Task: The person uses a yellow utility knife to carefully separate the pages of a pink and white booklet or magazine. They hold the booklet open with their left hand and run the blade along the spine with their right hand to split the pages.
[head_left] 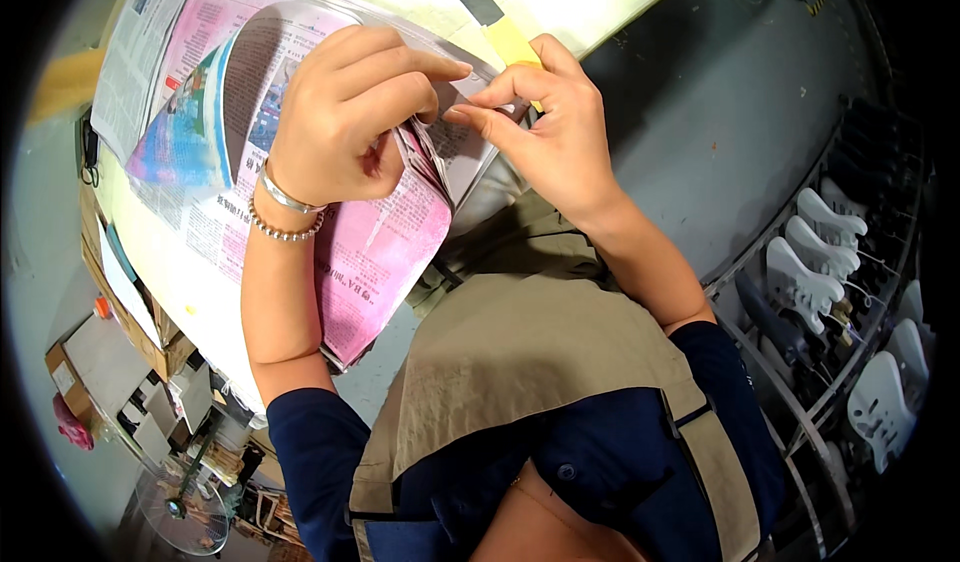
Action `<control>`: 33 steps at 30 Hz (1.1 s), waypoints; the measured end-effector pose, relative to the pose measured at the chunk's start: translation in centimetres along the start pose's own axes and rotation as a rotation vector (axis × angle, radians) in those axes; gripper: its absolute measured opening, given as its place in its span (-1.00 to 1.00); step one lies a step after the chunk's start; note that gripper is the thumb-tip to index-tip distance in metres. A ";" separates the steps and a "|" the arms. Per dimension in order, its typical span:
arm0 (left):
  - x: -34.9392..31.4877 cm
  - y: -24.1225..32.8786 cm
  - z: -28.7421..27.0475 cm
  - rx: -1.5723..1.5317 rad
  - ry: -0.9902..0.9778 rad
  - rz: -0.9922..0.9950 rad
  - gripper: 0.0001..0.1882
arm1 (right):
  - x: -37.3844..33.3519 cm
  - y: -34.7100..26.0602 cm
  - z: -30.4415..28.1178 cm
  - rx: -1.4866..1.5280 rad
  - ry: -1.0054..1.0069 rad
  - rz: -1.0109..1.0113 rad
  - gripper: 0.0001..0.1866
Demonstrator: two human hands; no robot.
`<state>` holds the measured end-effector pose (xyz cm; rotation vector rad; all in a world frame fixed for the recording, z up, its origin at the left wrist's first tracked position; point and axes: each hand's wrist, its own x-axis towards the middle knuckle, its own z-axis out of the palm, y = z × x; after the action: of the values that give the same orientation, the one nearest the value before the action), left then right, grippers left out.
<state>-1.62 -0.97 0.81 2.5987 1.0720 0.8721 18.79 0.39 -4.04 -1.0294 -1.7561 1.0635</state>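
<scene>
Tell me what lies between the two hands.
In the head view, only folded newspaper edges lie between the left hand and the right hand; both sets of fingers pinch them.

My one head-worn fisheye view looks steeply down from close above my chest, facing the worktop at the far edge, with floor bending away to the right.

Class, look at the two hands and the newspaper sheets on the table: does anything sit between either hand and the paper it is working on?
Nothing visible does. The left hand already lies on the folded newspaper, and the right hand pinches a sheet edge beside it. The yellow-handled utility knife lies beyond the right hand, partly behind its fingers, not between hands and paper.
</scene>
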 end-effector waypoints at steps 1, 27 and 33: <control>0.0 0.1 -0.1 0.018 0.002 0.011 -0.65 | 0.0 0.0 0.0 -0.024 0.001 -0.004 -0.82; 0.6 0.7 0.2 0.174 0.036 0.072 -0.76 | -0.1 -1.7 -0.3 -0.207 0.017 0.099 -0.83; 0.8 1.2 0.2 0.169 0.010 0.028 -0.80 | -0.2 -1.7 -0.4 -0.212 0.021 0.099 -0.81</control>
<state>-0.38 -1.25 1.49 2.7549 1.1617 0.8355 18.84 -0.22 -2.41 -1.2644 -1.8454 0.9366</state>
